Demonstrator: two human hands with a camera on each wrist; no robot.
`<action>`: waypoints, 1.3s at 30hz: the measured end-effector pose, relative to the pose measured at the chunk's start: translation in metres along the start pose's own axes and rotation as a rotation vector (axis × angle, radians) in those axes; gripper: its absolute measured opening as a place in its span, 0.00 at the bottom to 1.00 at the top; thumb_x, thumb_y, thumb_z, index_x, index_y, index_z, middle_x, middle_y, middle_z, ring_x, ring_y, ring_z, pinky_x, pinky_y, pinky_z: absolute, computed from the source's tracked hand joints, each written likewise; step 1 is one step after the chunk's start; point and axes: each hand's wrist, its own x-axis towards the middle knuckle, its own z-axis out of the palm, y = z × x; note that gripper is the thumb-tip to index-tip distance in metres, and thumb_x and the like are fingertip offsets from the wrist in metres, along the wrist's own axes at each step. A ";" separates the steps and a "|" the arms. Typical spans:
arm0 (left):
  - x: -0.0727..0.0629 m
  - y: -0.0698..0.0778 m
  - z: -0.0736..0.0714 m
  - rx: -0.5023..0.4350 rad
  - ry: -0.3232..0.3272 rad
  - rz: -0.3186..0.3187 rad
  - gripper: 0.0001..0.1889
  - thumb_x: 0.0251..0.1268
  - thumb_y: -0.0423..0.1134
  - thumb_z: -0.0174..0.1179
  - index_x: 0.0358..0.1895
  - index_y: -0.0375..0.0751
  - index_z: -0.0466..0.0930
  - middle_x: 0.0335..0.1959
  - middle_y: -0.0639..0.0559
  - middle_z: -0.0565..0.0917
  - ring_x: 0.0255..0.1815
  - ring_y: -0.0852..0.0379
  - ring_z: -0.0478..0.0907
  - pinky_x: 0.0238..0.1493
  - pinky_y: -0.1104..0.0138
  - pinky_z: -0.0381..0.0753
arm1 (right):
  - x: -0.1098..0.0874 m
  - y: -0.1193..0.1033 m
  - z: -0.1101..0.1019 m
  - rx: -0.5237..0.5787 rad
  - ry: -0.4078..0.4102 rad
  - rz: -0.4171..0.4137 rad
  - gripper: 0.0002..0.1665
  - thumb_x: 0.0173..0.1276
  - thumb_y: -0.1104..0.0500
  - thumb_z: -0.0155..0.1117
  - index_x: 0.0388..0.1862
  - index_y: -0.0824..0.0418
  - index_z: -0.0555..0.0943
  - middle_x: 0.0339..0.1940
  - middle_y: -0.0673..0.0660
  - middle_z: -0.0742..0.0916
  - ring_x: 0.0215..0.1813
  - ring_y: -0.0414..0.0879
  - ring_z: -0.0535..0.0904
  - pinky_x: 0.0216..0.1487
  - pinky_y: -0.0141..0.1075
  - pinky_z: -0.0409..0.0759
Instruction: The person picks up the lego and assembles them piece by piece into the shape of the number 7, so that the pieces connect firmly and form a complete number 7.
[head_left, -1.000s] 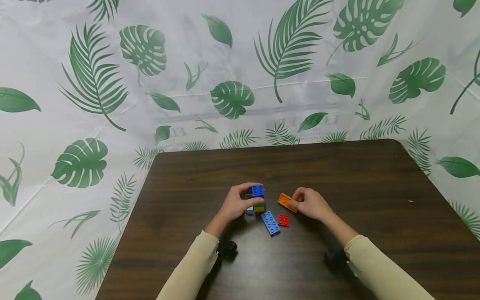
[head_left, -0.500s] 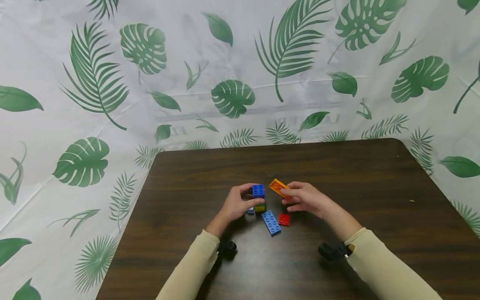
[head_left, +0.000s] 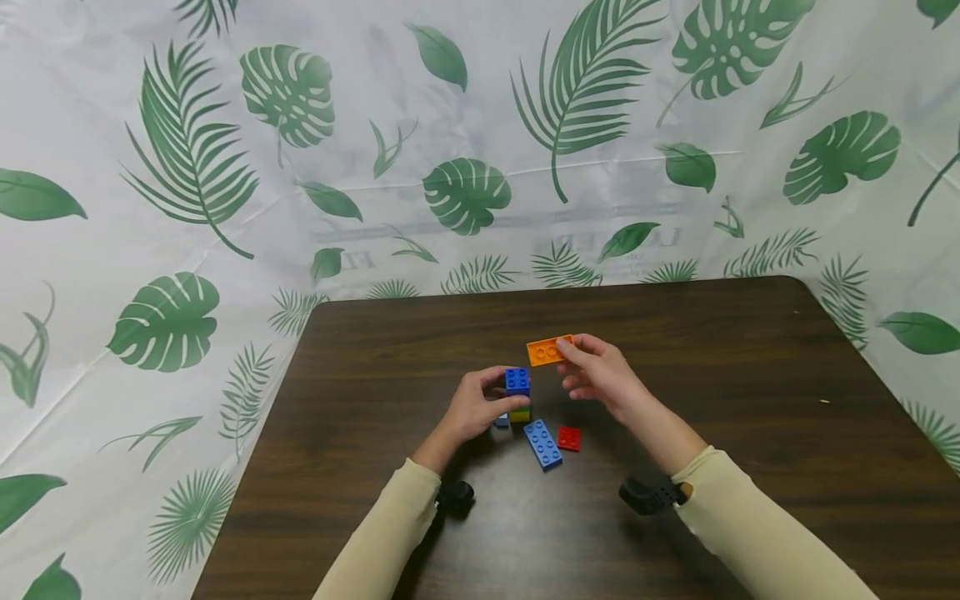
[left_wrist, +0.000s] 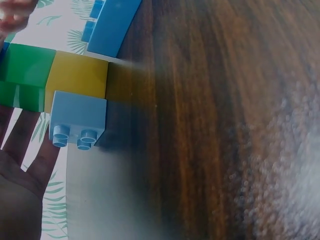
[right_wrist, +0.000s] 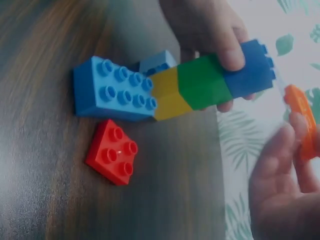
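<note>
A person's left hand [head_left: 472,407] grips a tower standing upright on a dark wood desk [head_left: 750,350], thumb across the blue block [head_left: 517,381] at its top, above a green block [right_wrist: 205,82] and a yellow block [right_wrist: 171,95] at its base. The right hand [head_left: 603,379] pinches one end of an orange brick [head_left: 543,352], raised near the tower's studded top but apart from it. At the tower's foot, a small light blue block [left_wrist: 79,114] lies tipped on its side. Nearer the person, a long blue brick [head_left: 543,445] rests studs up, with a flat red brick [head_left: 568,438] just to its right. Pale sleeves [head_left: 382,525] cover the forearms; a leaf-printed sheet [head_left: 375,83] hangs behind.
</note>
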 end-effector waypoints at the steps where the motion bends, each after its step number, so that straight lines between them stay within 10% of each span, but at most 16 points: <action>1: 0.000 0.000 0.000 -0.002 -0.003 -0.007 0.20 0.61 0.39 0.69 0.55 0.38 0.81 0.46 0.50 0.86 0.46 0.50 0.82 0.50 0.63 0.81 | 0.000 -0.001 0.001 -0.010 0.015 -0.017 0.30 0.66 0.39 0.65 0.56 0.58 0.73 0.33 0.54 0.84 0.26 0.46 0.80 0.32 0.34 0.83; 11: 0.003 -0.019 0.003 -0.013 0.012 -0.004 0.20 0.61 0.42 0.69 0.56 0.43 0.82 0.47 0.53 0.86 0.47 0.54 0.82 0.51 0.63 0.80 | -0.005 -0.009 0.011 0.262 -0.024 -0.073 0.24 0.68 0.44 0.66 0.52 0.60 0.76 0.30 0.54 0.85 0.28 0.44 0.81 0.38 0.36 0.84; 19: 0.003 -0.021 0.003 0.013 0.025 0.032 0.18 0.61 0.43 0.70 0.54 0.44 0.82 0.45 0.56 0.86 0.44 0.59 0.82 0.49 0.64 0.81 | -0.003 -0.006 0.015 0.211 0.031 -0.108 0.17 0.70 0.50 0.65 0.34 0.64 0.81 0.27 0.55 0.85 0.26 0.44 0.82 0.37 0.37 0.85; 24: 0.003 -0.019 0.003 0.025 0.024 0.024 0.20 0.60 0.45 0.70 0.54 0.44 0.82 0.46 0.55 0.86 0.44 0.58 0.83 0.49 0.65 0.81 | 0.005 0.006 0.013 -0.044 0.111 -0.158 0.20 0.70 0.48 0.65 0.33 0.66 0.80 0.25 0.55 0.84 0.24 0.45 0.81 0.33 0.37 0.84; 28: 0.003 -0.018 0.002 0.020 0.022 0.035 0.20 0.60 0.45 0.70 0.53 0.43 0.82 0.45 0.55 0.86 0.43 0.58 0.83 0.48 0.64 0.81 | 0.016 0.025 0.010 -0.509 0.129 -0.301 0.17 0.70 0.48 0.65 0.43 0.62 0.83 0.33 0.55 0.85 0.32 0.47 0.80 0.35 0.38 0.82; 32: 0.003 -0.019 0.002 0.021 0.026 0.054 0.20 0.60 0.44 0.70 0.54 0.43 0.82 0.45 0.54 0.86 0.44 0.58 0.82 0.49 0.64 0.81 | 0.025 0.047 0.010 -0.900 0.027 -0.463 0.22 0.69 0.55 0.67 0.60 0.55 0.80 0.52 0.54 0.83 0.51 0.51 0.79 0.49 0.49 0.79; 39: 0.005 -0.020 0.003 0.001 0.013 0.050 0.20 0.61 0.43 0.69 0.56 0.44 0.82 0.48 0.54 0.86 0.46 0.59 0.82 0.49 0.64 0.81 | 0.032 0.066 0.019 -1.176 -0.113 -0.604 0.23 0.69 0.54 0.66 0.62 0.57 0.80 0.62 0.53 0.79 0.63 0.53 0.73 0.59 0.55 0.73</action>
